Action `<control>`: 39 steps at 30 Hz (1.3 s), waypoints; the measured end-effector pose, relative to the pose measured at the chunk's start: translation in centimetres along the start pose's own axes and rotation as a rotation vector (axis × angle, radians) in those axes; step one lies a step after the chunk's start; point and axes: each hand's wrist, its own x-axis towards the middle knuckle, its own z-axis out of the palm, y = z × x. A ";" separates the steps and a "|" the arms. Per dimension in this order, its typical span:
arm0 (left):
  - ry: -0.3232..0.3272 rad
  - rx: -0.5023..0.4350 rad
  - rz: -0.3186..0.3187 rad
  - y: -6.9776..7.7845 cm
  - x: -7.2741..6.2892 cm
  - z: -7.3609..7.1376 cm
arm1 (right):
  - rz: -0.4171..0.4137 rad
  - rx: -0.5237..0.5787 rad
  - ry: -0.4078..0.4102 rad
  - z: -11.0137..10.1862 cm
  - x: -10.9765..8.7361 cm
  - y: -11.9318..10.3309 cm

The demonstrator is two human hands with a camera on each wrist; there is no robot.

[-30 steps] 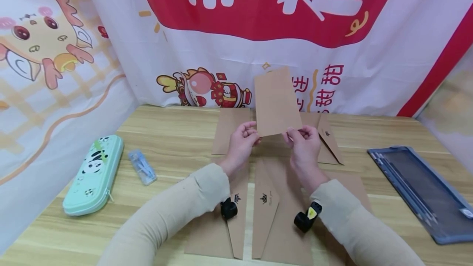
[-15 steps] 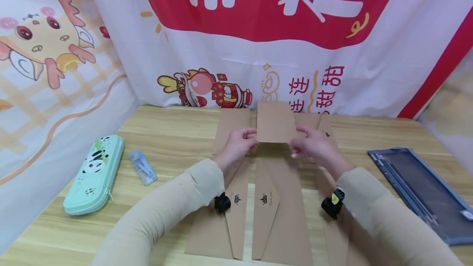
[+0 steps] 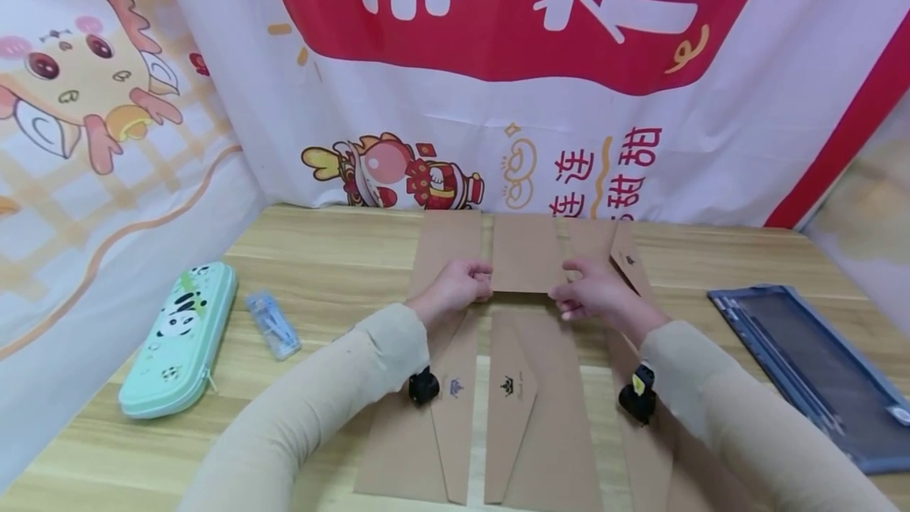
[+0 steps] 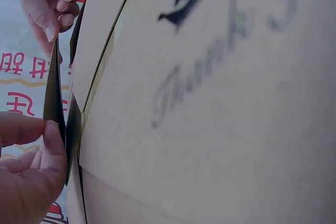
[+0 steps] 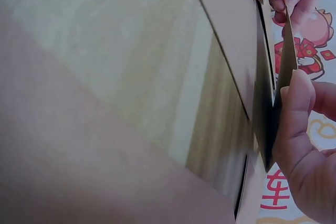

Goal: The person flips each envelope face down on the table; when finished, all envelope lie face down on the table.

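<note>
A white cloth backdrop (image 3: 455, 46) with red and cartoon prints hangs behind my wood-grain bench (image 3: 341, 259). The plain brown kraft piece (image 3: 524, 253) is at the far middle of the bench, between the far-left brown sheet (image 3: 448, 239) and the far-right envelope (image 3: 593, 235), its near edge raised.

I have that edge in both hands: my left hand (image 3: 458, 283) pinches the near left corner between thumb and fingers, and my right hand (image 3: 588, 291) does the same at the near right corner, its other fingers curled in. The gaps between thumb and fingers are no wider than the paper.

I'd judge it light and fairly stiff, like thin card, not slippery, but easy to crease if squeezed or bent. The corners or side edges look the best hold, with a light pinch and even tension; I can't tell whether it has a flap underneath.

On the near-middle envelope (image 3: 554, 425), the flap carries a black crown over a script "Thank you". The near-left envelope (image 3: 408, 449) bears a crown too. The backdrop's red writing includes 连 and 甜; I see no brand name.
</note>
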 end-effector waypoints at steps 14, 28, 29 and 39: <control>-0.013 0.308 -0.039 0.5 -0.8 -0.2 | 0.073 -0.041 -0.045 0.4 -0.3 0.2; 0.008 0.262 0.108 3.9 -0.5 0.5 | -0.115 -0.012 0.015 -2.7 -2.7 -0.8; 0.010 0.251 0.123 4.1 -0.5 0.8 | -0.126 -0.012 0.020 -3.0 -2.8 -0.9; 0.022 0.034 0.263 5.6 0.2 5.3 | -0.161 -0.049 0.091 -6.1 -4.8 -1.4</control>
